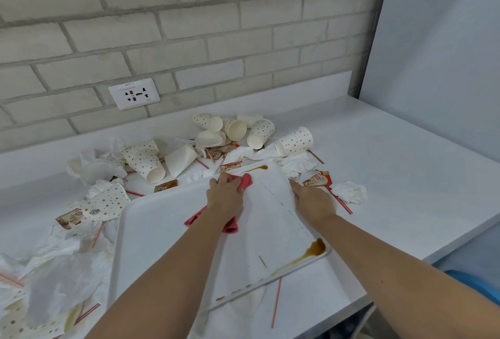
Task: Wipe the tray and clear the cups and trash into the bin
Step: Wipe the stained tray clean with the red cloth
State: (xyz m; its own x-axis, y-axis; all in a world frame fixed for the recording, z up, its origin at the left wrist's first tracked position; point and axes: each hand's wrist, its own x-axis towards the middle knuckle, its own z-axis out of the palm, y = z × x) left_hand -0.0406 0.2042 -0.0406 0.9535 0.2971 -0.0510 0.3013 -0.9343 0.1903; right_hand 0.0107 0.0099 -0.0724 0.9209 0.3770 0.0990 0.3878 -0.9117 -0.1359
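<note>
- Tray (162,230) is lying flat on the white counter (405,176); a brown spill (315,249) is pooling in its near right corner; a thinner streak (258,168) is sitting at its far rim
- I am watching the left hand (226,198) pressing a bunched red cloth (244,181) onto the tray near that far rim, fingers curling round it
- right hand (311,200) is gripping the tray's right rim, fingers curling over the edge
- dotted paper cups (259,133) are lying tipped behind the tray; crumpled napkins (349,192) and straws (276,300) are lying around it
</note>
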